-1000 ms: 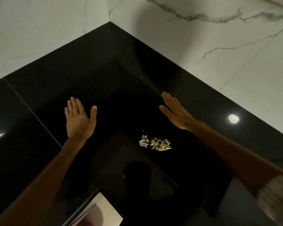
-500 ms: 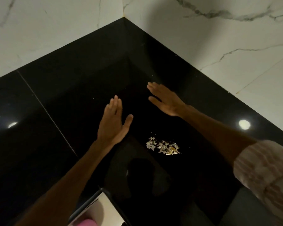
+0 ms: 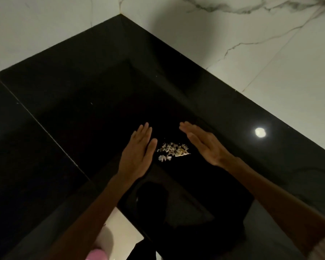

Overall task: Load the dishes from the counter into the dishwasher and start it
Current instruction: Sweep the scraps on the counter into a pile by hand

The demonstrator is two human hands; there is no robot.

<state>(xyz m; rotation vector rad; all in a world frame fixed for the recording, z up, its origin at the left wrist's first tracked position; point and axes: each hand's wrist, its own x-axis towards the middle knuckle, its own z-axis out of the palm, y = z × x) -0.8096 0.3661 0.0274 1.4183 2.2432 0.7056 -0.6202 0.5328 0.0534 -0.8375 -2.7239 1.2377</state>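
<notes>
A small heap of pale food scraps [image 3: 173, 151] lies on the glossy black counter [image 3: 94, 94]. My left hand [image 3: 139, 152] rests flat on the counter just left of the heap, fingers straight and together, holding nothing. My right hand [image 3: 204, 143] stands on its edge just right of the heap, palm turned toward it, fingers straight, holding nothing. No dishes and no dishwasher are in view.
White marble walls [image 3: 251, 59] meet in a corner behind the counter. A ceiling light's reflection [image 3: 260, 132] shines on the counter at the right. A seam [image 3: 51, 137] crosses the counter at the left. Pale floor [image 3: 122, 228] shows below the inner corner of the counter's front edge.
Both hands have closed in on the scraps: the left slid rightward, the right came back toward me and turned onto its edge. The heap has stayed put.
</notes>
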